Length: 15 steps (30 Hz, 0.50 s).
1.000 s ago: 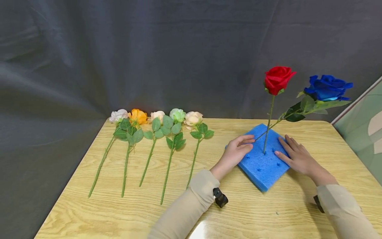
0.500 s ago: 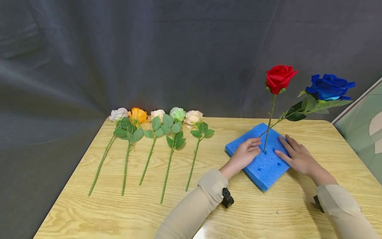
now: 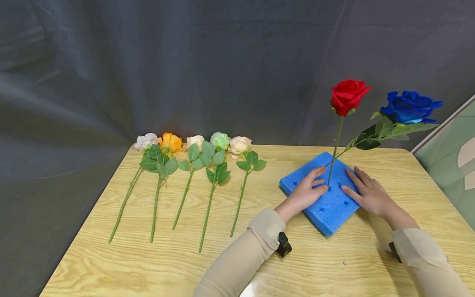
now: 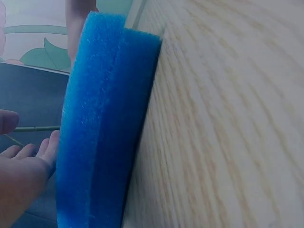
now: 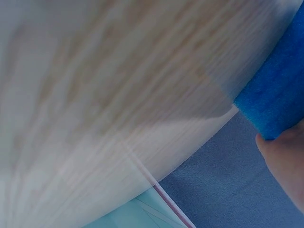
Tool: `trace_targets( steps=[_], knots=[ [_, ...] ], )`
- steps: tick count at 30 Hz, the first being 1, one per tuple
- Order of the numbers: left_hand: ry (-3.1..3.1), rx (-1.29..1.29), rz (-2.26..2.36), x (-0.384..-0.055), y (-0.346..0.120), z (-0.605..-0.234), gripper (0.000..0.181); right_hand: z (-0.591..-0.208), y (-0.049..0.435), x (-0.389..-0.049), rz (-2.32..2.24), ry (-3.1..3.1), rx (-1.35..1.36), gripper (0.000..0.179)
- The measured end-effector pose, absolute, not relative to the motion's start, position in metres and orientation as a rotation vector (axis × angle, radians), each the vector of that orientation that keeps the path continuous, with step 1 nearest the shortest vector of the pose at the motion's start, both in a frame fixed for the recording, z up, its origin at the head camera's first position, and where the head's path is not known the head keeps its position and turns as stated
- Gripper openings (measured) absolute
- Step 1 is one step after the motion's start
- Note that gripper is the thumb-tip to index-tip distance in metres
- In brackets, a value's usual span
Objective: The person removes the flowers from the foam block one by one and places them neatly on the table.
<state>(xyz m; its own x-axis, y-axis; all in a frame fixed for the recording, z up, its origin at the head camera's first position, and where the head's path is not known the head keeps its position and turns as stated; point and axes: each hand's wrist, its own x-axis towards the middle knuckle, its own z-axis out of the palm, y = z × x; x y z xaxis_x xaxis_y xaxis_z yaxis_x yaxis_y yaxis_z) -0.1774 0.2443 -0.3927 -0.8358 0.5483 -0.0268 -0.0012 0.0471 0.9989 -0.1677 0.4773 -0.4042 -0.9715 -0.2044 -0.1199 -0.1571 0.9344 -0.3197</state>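
Observation:
A blue foam block [image 3: 335, 210] with several small holes lies on the table at the right in the head view. A red rose [image 3: 348, 97] stands upright in it, and a blue rose [image 3: 411, 108] leans far to the right from it. My left hand [image 3: 307, 190] rests over the block's left part, thumb and fingers apart near the stems; the left wrist view shows a green stem [image 4: 37, 128] between them, not gripped. My right hand [image 3: 371, 194] lies with fingers spread on the block's right edge. The left hand hides the blue rose's stem base.
On the left of the wooden table [image 3: 282, 264] several roses lie in a row: a whitish rose [image 3: 146, 141], an orange rose [image 3: 171, 142], a green rose [image 3: 220, 141] and pale peach ones. A dark curtain [image 3: 222, 66] hangs behind the table.
My left hand has moved right across the foam block, closer to the red rose's stem. The red and blue roses have shifted very slightly right. My right hand stays in place.

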Motion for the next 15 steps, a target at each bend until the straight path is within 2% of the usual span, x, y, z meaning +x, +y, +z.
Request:
trace_targets(
  steps=[8, 15],
  knots=[
    [1.922, 0.588, 1.852, -0.1764, 0.2459, -0.3874, 0.053, -0.4025, 0.4751, -0.1668, -0.489, 2.94, -0.277, 0.072],
    [1.971, 0.612, 1.86, -0.177, 0.2448, -0.3882, 0.042, -0.4017, 0.4757, -0.1666, -0.482, 2.931, -0.265, 0.073]
  ],
)
